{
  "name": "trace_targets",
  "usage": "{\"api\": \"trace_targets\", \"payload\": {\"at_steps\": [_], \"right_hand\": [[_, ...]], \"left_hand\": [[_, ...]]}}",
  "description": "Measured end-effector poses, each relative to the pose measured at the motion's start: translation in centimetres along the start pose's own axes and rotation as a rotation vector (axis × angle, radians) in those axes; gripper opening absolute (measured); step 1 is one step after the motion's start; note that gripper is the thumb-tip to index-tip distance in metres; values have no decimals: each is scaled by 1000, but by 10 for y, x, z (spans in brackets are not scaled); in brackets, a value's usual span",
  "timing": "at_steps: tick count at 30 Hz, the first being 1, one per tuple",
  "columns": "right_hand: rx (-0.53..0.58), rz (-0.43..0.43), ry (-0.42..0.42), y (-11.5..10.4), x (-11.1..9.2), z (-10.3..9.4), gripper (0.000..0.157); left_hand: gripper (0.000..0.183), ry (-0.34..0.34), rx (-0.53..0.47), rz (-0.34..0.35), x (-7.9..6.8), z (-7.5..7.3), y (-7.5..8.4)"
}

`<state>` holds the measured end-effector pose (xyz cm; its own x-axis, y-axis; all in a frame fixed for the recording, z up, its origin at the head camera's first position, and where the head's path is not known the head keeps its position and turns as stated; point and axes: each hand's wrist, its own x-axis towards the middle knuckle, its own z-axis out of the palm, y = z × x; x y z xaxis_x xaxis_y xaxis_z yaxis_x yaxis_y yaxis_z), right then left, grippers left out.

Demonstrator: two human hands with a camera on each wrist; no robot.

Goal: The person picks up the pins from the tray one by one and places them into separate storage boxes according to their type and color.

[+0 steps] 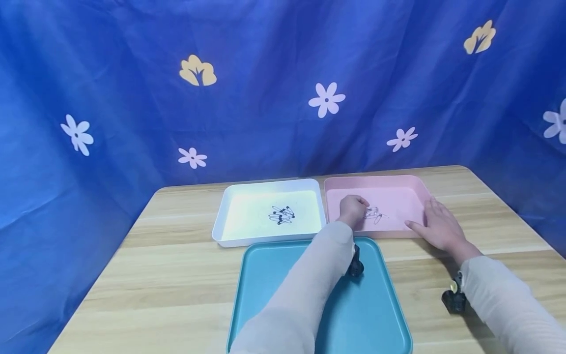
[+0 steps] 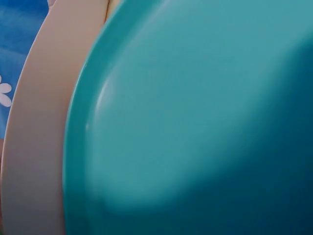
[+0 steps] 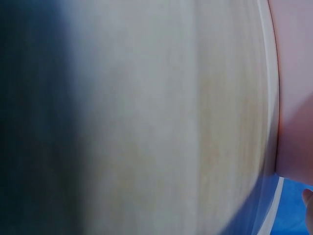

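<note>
Inside the pink tray [image 1: 407,211], my left hand [image 1: 352,209] reaches down with bent fingers beside a small pile of thin pale safety pins [image 1: 376,215]. Its fingertips are partly hidden, so whether they pinch a pin does not show. My right hand [image 1: 439,226] lies against the tray's right wall, fingers extended over the rim and thumb toward the front edge. In the white tray [image 1: 239,236] to the left is a heap of dark safety pins [image 1: 281,215]. The left wrist view shows mostly the teal tray [image 2: 195,98]; neither wrist view shows the pins.
A large teal tray [image 1: 380,314] stands in front of the two smaller trays, under my left forearm. All three rest on a wooden table [image 1: 168,275]. A blue curtain [image 1: 265,123] with flower prints hangs behind the table and along its sides.
</note>
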<state>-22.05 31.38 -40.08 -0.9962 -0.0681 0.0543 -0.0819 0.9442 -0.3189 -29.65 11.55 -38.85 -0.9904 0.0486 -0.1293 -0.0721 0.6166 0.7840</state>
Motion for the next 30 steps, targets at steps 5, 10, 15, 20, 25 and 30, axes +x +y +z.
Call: {"api": "trace_targets", "payload": {"at_steps": [5,10,15,20,25,30], "right_hand": [[13,10,-1,-2,-2,1,94],[11,10,-8,-2,-5,2,94],[12,12,-7,-3,-3,2,94],[3,-1,-14,-4,-2,2,94],[6,-10,-16,-3,-1,2,93],[3,-20,-25,1,0,-1,92]], "left_hand": [[20,15,-2,-17,-2,5,0],[20,9,1,-28,-4,6,2],[18,7,35,9,-5,2,2],[17,3,61,47,-6,-3,0],[18,0,60,99,-9,-12,-2],[16,-39,38,168,-12,-22,-3]]}}
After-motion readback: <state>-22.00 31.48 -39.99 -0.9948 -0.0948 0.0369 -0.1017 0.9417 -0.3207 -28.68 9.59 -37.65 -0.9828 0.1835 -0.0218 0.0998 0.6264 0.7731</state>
